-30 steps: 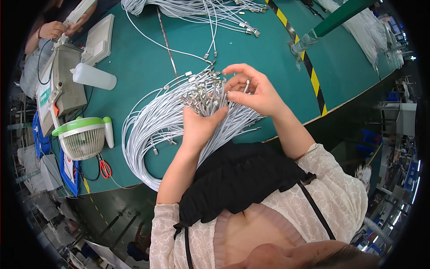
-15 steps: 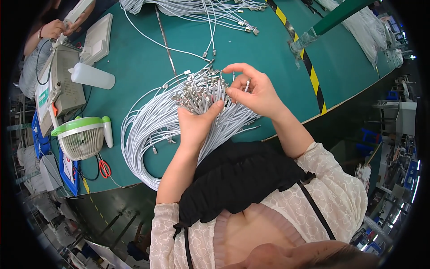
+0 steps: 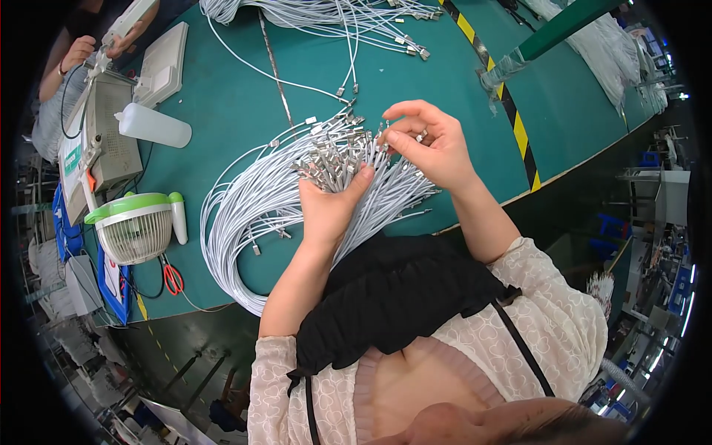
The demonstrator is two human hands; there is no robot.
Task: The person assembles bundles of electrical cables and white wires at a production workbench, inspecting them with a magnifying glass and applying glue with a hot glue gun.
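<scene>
Little has shifted in half a second: both hands hold their places at the centre of the frame, the right fingers bent a touch closer over the plug ends; the left hand [image 3: 331,208] is clasped around a thick bundle of white cables [image 3: 252,204], thumb pressed up against the gathered metal connectors [image 3: 337,156], while the right hand [image 3: 434,148] hovers just beside them at centre right, thumb and forefinger pinched on a single connector tip, the other fingers curled; the bundle loops out to the left and lower left across the green table [image 3: 222,96], its plug ends fanned upward between the two hands; more loose white cables [image 3: 334,15] lie at the top edge of the frame, well apart; to the left stand a white squeeze bottle [image 3: 154,126] lying on its side, a small green-and-white desk fan [image 3: 135,228] and red-handled scissors [image 3: 172,278] near the table's lower-left edge; a yellow-and-black striped line [image 3: 512,119] runs along the table at upper right; another person's hand [image 3: 76,53] works at the far upper left beside a grey machine [image 3: 104,141].
</scene>
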